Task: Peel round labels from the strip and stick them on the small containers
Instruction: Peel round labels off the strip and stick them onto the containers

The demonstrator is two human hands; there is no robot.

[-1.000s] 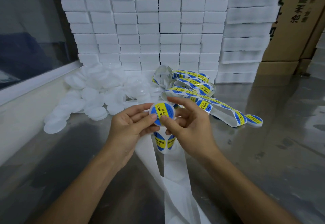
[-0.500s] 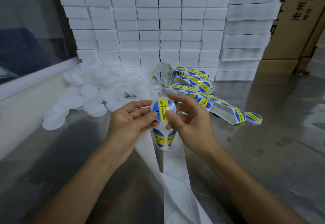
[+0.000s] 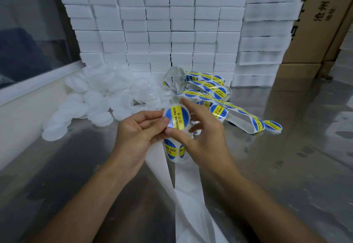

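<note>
We are pinching a small container (image 3: 176, 117) in both our left hand (image 3: 140, 137) and right hand (image 3: 205, 137), just before the label strip (image 3: 210, 93).

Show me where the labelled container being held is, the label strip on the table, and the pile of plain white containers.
labelled container (image 3: 177, 118): head view, on its blue and yellow round label.
label strip (image 3: 219, 92): head view, on a label in the coiled part.
white containers (image 3: 95, 97): head view, on a container mid-pile.
</note>
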